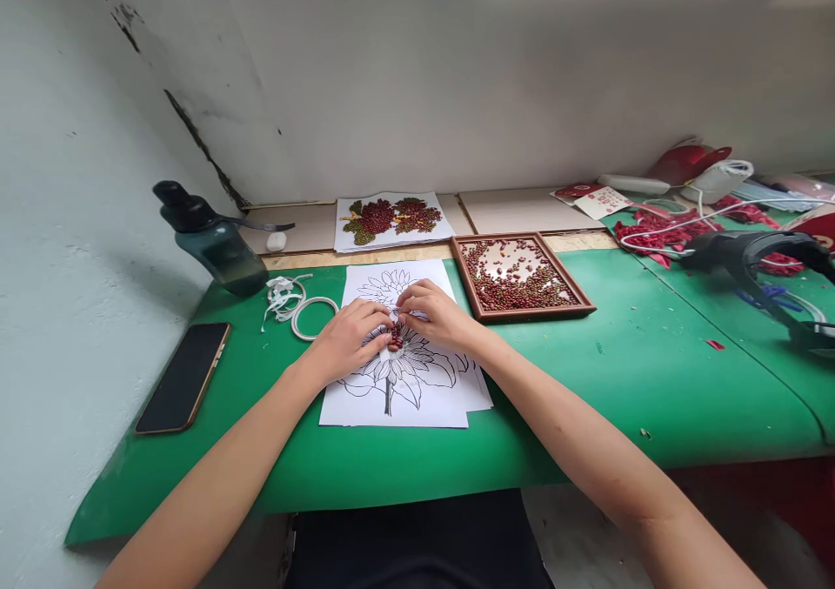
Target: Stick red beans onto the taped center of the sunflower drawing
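A sheet with a line drawing of sunflowers [436, 402] lies on the green table, on top of other sheets. Small dark red beans [395, 337] are clustered at the centre of the lower flower. Beside them my left hand [349, 337] rests on the paper, its fingers bent and the thumb apart from the forefinger. My right hand [434, 312] reaches in from the other side, thumb and fingertips pinched together just above the cluster. Whatever is in that pinch is too small to make out. A small white bit [384, 356] shows below my left thumb.
A brown-framed tray [527, 313] of red and green beans stands behind to the right. Further back lies a bean-covered picture [390, 219]. A dark bottle [218, 245], tape rings [297, 319] and a phone [183, 378] are leftward. Red scraps [658, 230] and a black strap [750, 254] lie right.
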A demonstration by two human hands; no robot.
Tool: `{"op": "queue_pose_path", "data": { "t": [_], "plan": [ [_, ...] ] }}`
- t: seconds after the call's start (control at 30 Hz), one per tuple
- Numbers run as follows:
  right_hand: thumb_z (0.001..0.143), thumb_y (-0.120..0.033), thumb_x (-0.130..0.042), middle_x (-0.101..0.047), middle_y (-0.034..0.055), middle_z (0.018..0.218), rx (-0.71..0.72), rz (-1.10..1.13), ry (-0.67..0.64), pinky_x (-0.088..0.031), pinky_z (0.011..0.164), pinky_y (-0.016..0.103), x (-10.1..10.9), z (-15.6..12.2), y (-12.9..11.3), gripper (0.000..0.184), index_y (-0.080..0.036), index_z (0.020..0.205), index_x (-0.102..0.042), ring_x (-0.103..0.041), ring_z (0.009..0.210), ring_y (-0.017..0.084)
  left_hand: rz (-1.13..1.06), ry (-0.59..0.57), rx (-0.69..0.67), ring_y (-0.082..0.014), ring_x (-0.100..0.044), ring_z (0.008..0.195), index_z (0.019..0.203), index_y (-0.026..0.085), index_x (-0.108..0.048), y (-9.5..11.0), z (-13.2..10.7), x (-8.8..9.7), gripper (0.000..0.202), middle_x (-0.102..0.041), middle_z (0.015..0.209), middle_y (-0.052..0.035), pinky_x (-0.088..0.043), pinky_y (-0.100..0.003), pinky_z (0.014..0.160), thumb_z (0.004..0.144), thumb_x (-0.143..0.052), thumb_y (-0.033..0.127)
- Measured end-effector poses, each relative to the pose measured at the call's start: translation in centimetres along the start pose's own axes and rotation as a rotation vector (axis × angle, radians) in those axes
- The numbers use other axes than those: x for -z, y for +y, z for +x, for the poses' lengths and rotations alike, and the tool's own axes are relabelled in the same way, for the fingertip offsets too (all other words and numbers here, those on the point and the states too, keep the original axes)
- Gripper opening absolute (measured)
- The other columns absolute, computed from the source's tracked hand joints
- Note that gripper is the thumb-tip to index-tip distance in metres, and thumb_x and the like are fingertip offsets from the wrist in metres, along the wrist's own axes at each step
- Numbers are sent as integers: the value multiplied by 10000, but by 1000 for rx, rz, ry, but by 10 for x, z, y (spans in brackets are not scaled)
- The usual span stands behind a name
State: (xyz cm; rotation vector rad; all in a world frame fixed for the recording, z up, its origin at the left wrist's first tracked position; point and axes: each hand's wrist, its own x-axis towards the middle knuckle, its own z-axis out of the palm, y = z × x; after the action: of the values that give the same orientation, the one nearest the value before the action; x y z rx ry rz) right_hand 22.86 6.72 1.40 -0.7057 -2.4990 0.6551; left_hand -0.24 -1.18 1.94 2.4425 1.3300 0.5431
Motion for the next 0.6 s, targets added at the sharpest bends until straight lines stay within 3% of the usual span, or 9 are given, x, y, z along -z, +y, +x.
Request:
{"op": "queue_pose_path", "data": {
  "t": [0.6],
  "plan": [
    [955, -138, -599, -735, 80, 1116, 16, -3, -63, -469, 1050, 490, 6, 0, -10, 203, -224, 977, -782, -559, 1167, 286, 7, -6, 5, -266, -565, 1275, 1239, 260, -661, 0, -1, 0, 239, -662, 1334, -54, -515, -466, 1052, 1076, -505, 340]
  ]
}}
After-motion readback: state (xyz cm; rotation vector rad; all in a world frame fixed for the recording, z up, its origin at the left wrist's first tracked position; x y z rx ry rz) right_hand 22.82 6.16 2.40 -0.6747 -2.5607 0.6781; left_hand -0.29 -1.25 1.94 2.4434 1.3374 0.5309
